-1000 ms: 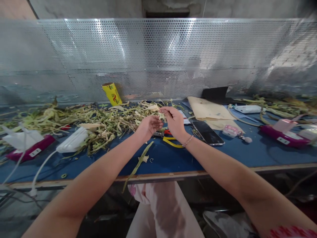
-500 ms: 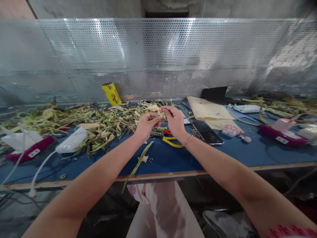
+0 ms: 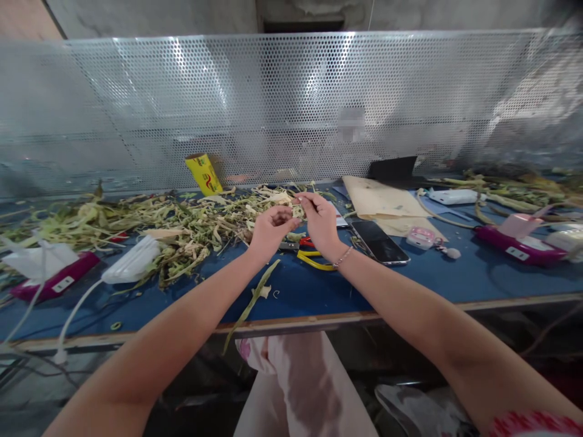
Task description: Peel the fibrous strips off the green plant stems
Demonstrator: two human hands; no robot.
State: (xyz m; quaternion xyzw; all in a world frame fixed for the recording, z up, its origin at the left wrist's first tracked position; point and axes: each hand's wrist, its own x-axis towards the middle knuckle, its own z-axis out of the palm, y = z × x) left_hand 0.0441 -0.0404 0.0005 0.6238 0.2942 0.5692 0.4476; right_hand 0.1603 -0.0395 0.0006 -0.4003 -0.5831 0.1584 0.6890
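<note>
My left hand (image 3: 272,230) is raised over the table with its fingers curled and its thumb reaching towards my right hand. Whatever its fingers hold, if anything, is hidden. Close beside it, my right hand (image 3: 322,223) has thumb and forefinger pinched together on something too small to name. Behind and left of both hands spreads a heap of wilted green and pale plant strips (image 3: 218,221). Below the hands lie scissors with yellow and red handles (image 3: 315,261), their blades partly hidden by my left hand. One long green strip (image 3: 255,297) hangs over the table's front edge.
A perforated metal screen (image 3: 282,109) stands behind the blue table (image 3: 182,309). A yellow tube (image 3: 204,173) leans at the back. To the right are a phone (image 3: 380,241), brown paper (image 3: 387,197), a pink earphone case (image 3: 421,237) and a purple power strip (image 3: 519,247). White adapters (image 3: 133,261) sit left.
My left thumb and fingers have parted slightly from their earlier pinch. My right hand stays almost in place, still pinched. The whole view has shifted a little.
</note>
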